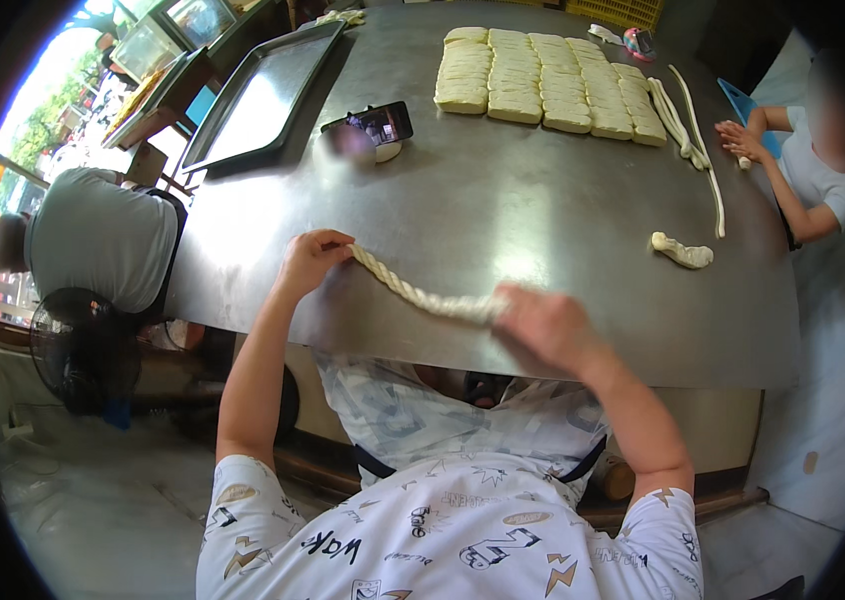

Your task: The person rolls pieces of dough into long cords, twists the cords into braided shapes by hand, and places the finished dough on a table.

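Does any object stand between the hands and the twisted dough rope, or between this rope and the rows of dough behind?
Nothing visible does. The left hand and the blurred right hand meet the twisted dough rope directly. Toward the rows of dough, the phone and loose dough piece are off to the sides.

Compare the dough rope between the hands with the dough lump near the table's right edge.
The dough rope is long and spirally twisted; the dough lump is short and shows no clear spiral. The rope is held between left hand and right hand; the lump lies untouched on the table. Both are pale dough.
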Demonstrator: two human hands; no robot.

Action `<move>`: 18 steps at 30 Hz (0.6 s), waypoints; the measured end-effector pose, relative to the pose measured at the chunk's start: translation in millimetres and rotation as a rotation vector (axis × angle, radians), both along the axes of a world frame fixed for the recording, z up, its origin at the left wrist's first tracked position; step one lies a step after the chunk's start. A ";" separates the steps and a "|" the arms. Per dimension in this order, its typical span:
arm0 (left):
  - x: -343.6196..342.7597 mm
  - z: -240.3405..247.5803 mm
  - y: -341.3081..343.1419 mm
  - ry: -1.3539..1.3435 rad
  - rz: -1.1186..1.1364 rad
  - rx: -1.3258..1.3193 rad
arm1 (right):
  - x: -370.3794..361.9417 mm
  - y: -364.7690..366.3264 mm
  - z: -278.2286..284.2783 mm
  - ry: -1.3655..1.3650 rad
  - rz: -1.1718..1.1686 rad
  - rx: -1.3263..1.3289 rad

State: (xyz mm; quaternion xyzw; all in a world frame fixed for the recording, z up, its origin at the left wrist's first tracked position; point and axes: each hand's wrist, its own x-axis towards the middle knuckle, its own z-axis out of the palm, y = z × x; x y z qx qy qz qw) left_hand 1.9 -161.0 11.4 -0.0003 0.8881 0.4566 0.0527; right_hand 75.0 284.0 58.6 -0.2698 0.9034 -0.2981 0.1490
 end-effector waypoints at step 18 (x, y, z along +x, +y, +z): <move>18.5 19.9 43.3 0.084 -0.004 -0.365 | -50.0 19.1 -18.6 0.612 -0.275 -0.046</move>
